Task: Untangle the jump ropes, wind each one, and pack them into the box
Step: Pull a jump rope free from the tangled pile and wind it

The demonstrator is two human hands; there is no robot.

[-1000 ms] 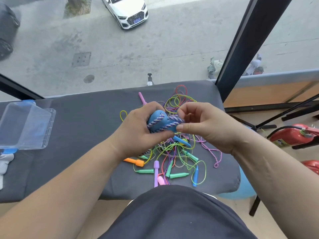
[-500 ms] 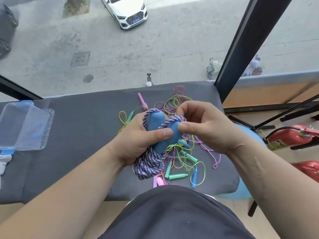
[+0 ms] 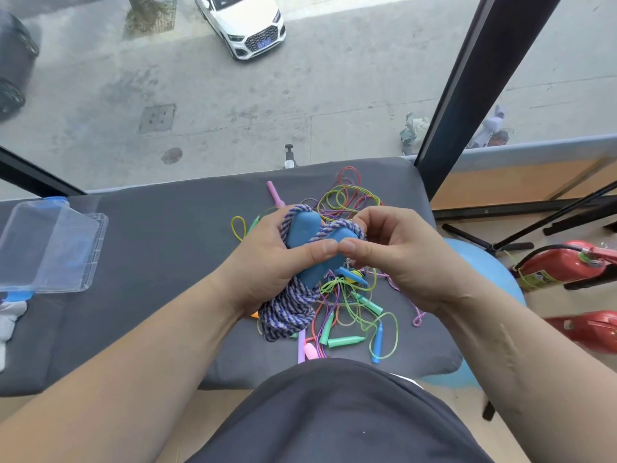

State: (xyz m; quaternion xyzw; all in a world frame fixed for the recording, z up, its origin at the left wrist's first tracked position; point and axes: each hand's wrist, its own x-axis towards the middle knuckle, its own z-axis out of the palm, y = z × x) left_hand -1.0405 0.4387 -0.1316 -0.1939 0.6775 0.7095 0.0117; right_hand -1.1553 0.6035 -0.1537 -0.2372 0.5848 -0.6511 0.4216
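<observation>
My left hand (image 3: 267, 262) grips the two blue handles (image 3: 302, 228) of a thick blue-and-white braided jump rope. Its wound coil (image 3: 287, 312) hangs below the hand. My right hand (image 3: 394, 252) pinches a strand of that braided rope (image 3: 337, 225) where it crosses over the handles. Both thumbs meet in front of the handles. Under the hands lies a tangled pile of thin coloured jump ropes (image 3: 350, 305) with small green, blue, pink and purple handles. The clear plastic box (image 3: 50, 248) lies on the far left of the table.
A dark grey padded table (image 3: 160, 262) carries everything; its far edge meets a window with a black post (image 3: 467, 95). Red fire extinguishers (image 3: 567, 265) and a blue ball (image 3: 484, 269) lie on the floor to the right. White cloth (image 3: 10, 315) sits by the box.
The handles tipped up from lying sideways, and the wound braided coil came into view hanging below my left hand. My right hand stays on the strand across the handles.
</observation>
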